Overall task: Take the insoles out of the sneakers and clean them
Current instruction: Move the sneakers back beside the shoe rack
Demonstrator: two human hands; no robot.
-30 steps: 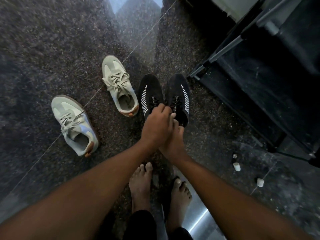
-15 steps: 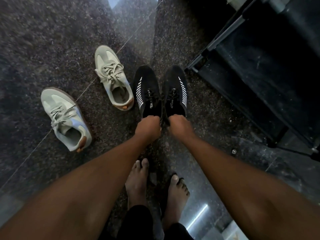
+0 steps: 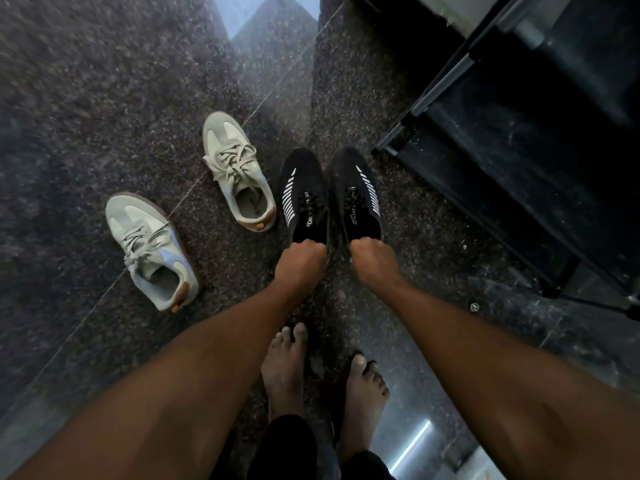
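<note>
No longer stacked, our left hand (image 3: 300, 263) and right hand (image 3: 373, 261) curl round the heel rims of the black sneakers (image 3: 306, 199); these seem light, soft, easiest held there.

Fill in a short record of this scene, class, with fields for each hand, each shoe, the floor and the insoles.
Left hand: grips heel of left black sneaker
Right hand: grips heel of right black sneaker
Black pair: side by side, toes pointing away
Far pale sneaker: laced, left of the black pair
Near pale sneaker: laced, further left, apart
Floor: dark speckled stone
Insoles: none seen outside a shoe
</note>
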